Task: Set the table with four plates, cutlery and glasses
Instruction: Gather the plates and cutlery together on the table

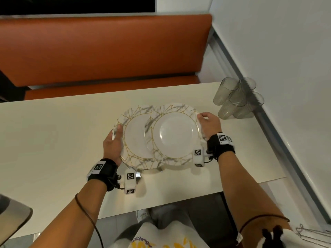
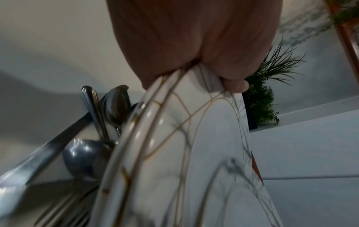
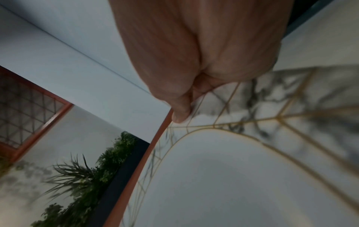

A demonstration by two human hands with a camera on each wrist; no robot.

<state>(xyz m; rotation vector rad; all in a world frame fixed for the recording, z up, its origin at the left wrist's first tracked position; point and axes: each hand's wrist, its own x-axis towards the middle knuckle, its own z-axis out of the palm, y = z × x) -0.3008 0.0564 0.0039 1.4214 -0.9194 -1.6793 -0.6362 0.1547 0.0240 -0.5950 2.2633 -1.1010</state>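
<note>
Two white marbled plates with gold lines overlap above the cream table point(image 1: 53, 140). My left hand point(image 1: 116, 135) grips the left rim of the lower plates point(image 1: 134, 138), thumb on top. In the left wrist view that hand point(image 2: 194, 66) pinches stacked plate rims point(image 2: 174, 153). My right hand point(image 1: 204, 119) holds the right rim of the upper plate point(image 1: 175, 133), which lies shifted to the right. The right wrist view shows its thumb point(image 3: 180, 113) on that plate point(image 3: 233, 169). Cutlery point(image 2: 114, 106), spoons and a serrated knife point(image 2: 38, 161), lies under the plates. Several clear glasses point(image 1: 234, 97) stand bunched at the back right.
An orange bench point(image 1: 100, 51) runs along the table's far side. A white wall point(image 1: 286, 68) with a metal rail borders the table on the right, close behind the glasses. A grey object point(image 1: 12, 212) sits at the near left corner. Green plants point(image 3: 87, 176) stand beyond.
</note>
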